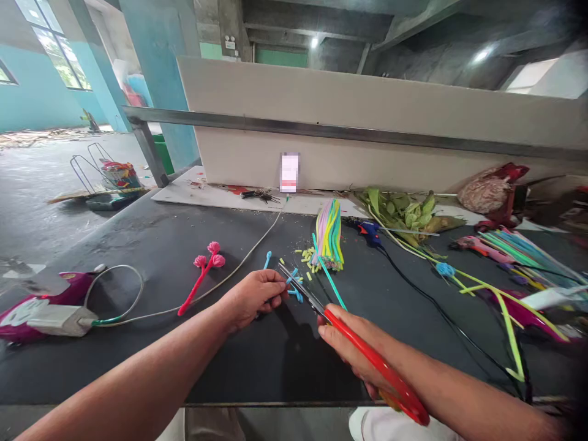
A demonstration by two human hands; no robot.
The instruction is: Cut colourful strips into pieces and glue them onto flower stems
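Note:
My left hand (257,293) is closed in a pinch on a short blue pipe cleaner (291,278). The scissors (374,361), with long red handles, are gripped in my right hand (351,337). Their narrow blades point to the upper left and lie at the blue piece; whether they are parted is hard to see. Other cut blue pieces (297,297) rest just below the blade tips, and one blue stem (267,259) stands out beyond my left hand. Little yellow-green cuttings (307,254) are scattered behind. A teal pipe cleaner (331,282) runs past the blades towards my right hand.
A bundle of coloured pipe cleaners (329,236) lies at the middle back. Left are a pink pipe-cleaner flower stem (197,288) and a plugged power strip (55,318) with its cable. Right are a blue glue gun (369,233), green leaves (408,211) and a yellow-green stem (509,318).

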